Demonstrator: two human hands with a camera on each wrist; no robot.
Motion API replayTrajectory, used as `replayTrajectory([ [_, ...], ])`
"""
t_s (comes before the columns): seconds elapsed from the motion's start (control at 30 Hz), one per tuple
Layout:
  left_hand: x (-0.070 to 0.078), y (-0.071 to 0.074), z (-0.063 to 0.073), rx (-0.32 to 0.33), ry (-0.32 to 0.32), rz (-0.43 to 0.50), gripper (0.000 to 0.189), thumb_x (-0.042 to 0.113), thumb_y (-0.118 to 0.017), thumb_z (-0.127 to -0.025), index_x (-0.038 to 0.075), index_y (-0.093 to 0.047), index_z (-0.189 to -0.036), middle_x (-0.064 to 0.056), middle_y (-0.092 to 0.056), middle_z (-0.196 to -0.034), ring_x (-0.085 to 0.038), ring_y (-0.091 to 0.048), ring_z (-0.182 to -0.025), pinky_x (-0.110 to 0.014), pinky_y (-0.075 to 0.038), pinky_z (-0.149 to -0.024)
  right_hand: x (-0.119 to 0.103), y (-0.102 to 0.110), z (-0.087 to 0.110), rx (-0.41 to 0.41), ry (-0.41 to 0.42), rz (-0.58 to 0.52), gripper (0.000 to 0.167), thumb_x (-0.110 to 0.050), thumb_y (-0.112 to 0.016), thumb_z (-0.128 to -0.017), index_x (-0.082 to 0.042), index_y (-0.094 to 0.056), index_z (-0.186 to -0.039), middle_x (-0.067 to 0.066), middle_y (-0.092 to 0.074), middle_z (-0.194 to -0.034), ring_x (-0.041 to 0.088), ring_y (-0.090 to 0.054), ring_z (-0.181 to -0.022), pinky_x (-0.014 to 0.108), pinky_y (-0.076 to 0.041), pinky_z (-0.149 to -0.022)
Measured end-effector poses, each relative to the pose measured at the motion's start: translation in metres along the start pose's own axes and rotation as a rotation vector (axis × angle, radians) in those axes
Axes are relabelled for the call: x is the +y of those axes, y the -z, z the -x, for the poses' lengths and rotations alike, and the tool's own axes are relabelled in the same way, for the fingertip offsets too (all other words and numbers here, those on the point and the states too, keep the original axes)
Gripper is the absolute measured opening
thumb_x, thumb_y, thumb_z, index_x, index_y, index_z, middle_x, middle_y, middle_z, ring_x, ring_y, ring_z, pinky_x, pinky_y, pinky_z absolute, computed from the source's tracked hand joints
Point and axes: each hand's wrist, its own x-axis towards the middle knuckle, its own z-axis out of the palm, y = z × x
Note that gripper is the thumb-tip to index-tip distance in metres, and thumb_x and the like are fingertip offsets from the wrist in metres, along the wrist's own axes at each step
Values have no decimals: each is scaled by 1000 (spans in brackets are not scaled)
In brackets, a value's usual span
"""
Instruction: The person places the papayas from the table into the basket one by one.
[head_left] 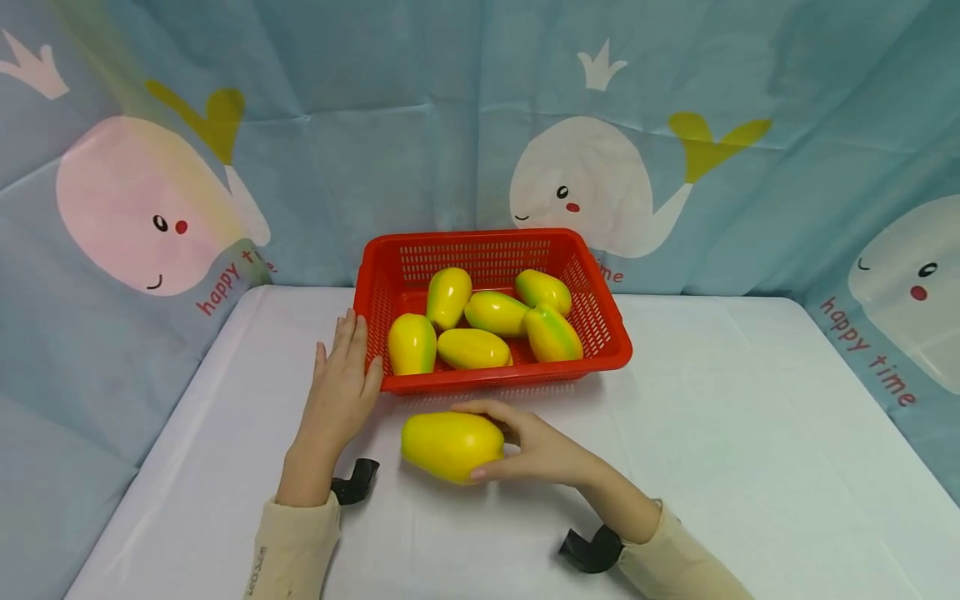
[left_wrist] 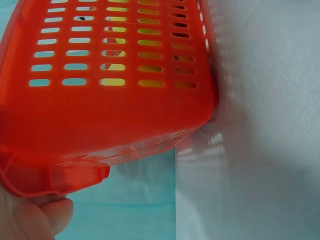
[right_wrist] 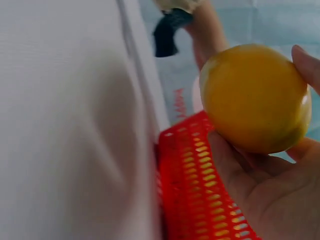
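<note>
My right hand (head_left: 538, 446) holds a large yellow mango (head_left: 450, 444) just in front of the red plastic basket (head_left: 495, 382), thumb on the near side and fingers on the far side. In the right wrist view the mango (right_wrist: 255, 100) shows its rounded end between thumb and fingers. My left hand (head_left: 339, 398) lies along the basket's left rim with its fingers straight; the left wrist view shows fingertips (left_wrist: 59, 215) right at the rim. Inside the basket lie several yellow-green mangoes (head_left: 475, 348).
A white cloth covers the table (head_left: 735, 433). Behind it hangs a blue curtain (head_left: 375, 167) with whale prints, close to the basket's back. Black straps (head_left: 356, 482) sit at both wrists, by the beige sleeves (head_left: 296, 546).
</note>
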Motion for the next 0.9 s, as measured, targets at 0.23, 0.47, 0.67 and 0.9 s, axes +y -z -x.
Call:
replayTrajectory([
  [0.23,-2,2,1,5,4,1,61,19,-45,-96,-9,-22,-145,-22,-14,-154,-37,-12,-142,-62,-5,-108,-14,18,7,45,30,-67,64,-21,-71,-83,-21,-42,-140,-1,-46,-137,22,-47,-118,40,-42,-98],
  [0.47,0,0,0,12,-4,5,61,19,-46,-95,-10,-24,-144,-23,-16,-153,-38,-14,-141,-63,-7,-108,-23,37,14,172,92,-42,64,-20,-72,-83,-12,-42,-140,4,-43,-138,25,-43,-121,32,-42,-99],
  [0.67,0,1,1,17,1,4,61,19,-47,-95,-9,-24,-145,-23,-16,-153,-38,-14,-141,-62,-7,-108,-30,62,7,268,112,-81,66,-12,-71,-83,-8,-40,-141,7,-37,-143,29,-40,-123,32,-45,-96],
  [0.9,0,1,2,5,3,4,61,20,-46,-96,-9,-23,-145,-22,-15,-154,-37,-13,-141,-62,-6,-108,-28,86,-7,373,4,-56,65,-7,-67,-84,-11,-38,-142,7,-38,-139,30,-45,-118,29,-47,-92],
])
